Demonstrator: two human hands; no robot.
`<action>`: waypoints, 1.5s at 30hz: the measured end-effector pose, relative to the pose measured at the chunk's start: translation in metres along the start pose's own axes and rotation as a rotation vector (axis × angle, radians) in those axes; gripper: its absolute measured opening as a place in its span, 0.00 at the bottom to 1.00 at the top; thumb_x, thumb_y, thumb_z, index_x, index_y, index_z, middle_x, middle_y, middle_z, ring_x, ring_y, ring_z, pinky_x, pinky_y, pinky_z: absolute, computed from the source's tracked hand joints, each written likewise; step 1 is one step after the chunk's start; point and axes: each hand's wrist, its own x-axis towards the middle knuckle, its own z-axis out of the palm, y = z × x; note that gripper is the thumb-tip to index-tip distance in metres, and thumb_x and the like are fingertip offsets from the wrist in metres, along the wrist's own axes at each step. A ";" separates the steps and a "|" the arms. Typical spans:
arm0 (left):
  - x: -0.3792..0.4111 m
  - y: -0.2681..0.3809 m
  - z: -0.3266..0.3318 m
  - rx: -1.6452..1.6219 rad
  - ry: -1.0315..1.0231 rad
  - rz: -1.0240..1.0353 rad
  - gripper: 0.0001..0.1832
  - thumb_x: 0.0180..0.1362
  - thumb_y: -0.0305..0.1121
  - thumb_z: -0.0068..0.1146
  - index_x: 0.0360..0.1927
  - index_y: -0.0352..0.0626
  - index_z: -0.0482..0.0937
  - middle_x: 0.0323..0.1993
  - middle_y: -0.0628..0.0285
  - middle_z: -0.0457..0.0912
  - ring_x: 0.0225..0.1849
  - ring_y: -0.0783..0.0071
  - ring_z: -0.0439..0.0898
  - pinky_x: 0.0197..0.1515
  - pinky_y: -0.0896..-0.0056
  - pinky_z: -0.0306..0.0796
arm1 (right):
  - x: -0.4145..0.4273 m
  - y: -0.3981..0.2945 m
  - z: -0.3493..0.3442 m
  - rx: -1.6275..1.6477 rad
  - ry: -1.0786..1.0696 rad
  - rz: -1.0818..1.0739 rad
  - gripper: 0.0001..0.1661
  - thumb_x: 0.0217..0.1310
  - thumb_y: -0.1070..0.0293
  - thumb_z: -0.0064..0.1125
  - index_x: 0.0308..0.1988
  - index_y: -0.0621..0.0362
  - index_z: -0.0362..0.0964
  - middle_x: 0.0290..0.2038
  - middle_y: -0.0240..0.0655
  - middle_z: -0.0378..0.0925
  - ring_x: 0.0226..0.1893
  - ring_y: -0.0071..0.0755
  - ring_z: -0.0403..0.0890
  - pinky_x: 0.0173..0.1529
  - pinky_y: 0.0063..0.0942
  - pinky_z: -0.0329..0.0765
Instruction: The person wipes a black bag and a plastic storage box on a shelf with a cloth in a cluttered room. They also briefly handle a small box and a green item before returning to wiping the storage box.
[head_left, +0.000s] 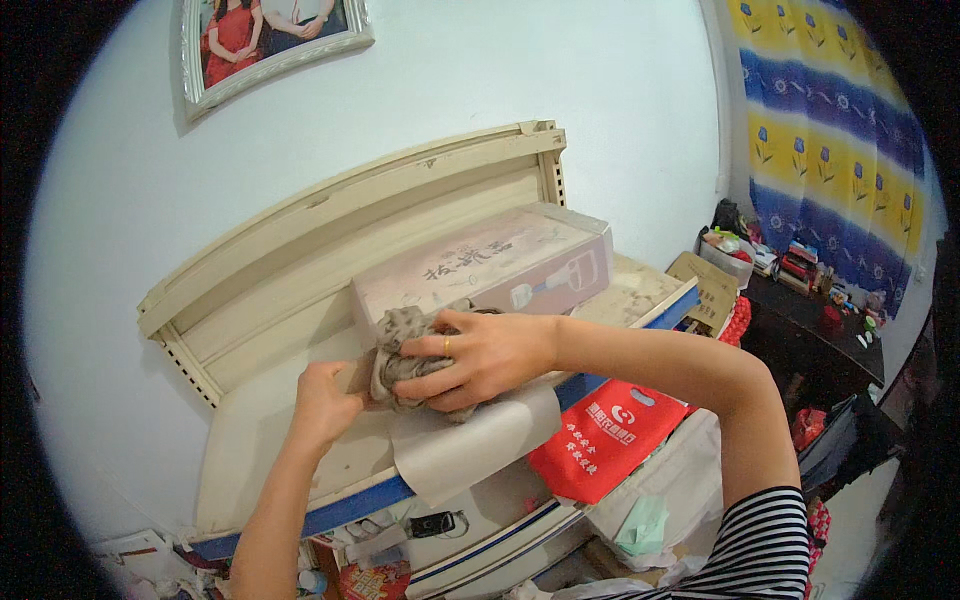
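Observation:
My right hand, with a gold-coloured ring on one finger, has its fingers curled over a crumpled grey patterned cloth. To its left, my left hand is closed around the end of a brownish object, mostly hidden by the cloth and fingers. Both hands are above the top shelf of a cream metal rack. Just below the cloth, a pale, smooth sheet-like thing hangs over the shelf's blue front edge. Behind my right hand lies a long pinkish cardboard box bearing writing and a pump picture.
A red bag with printing lies right of the pale sheet, lower down. Lower shelves hold a small black device and a light green packet. The rack's raised back panel stands against the wall. A dark desk with clutter is at right.

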 end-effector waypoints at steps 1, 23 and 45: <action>-0.003 0.000 0.001 -0.088 -0.015 0.013 0.17 0.44 0.21 0.70 0.41 0.34 0.84 0.35 0.59 0.86 0.36 0.72 0.83 0.43 0.68 0.77 | -0.006 0.001 -0.008 0.004 -0.003 0.032 0.10 0.55 0.59 0.58 0.39 0.41 0.79 0.62 0.26 0.68 0.63 0.48 0.65 0.48 0.46 0.72; -0.020 0.024 -0.015 0.264 0.207 0.189 0.31 0.36 0.37 0.78 0.45 0.36 0.79 0.35 0.58 0.82 0.38 0.66 0.81 0.44 0.66 0.74 | -0.148 0.065 -0.121 -0.169 -0.116 1.179 0.31 0.37 0.81 0.70 0.46 0.46 0.79 0.63 0.33 0.66 0.61 0.52 0.66 0.63 0.42 0.75; 0.014 0.049 0.022 0.676 0.366 0.506 0.26 0.28 0.44 0.80 0.33 0.45 0.85 0.32 0.62 0.80 0.41 0.61 0.78 0.39 0.59 0.75 | -0.067 0.134 0.042 0.360 -0.270 1.073 0.31 0.43 0.60 0.71 0.50 0.56 0.80 0.53 0.46 0.77 0.52 0.51 0.78 0.57 0.38 0.75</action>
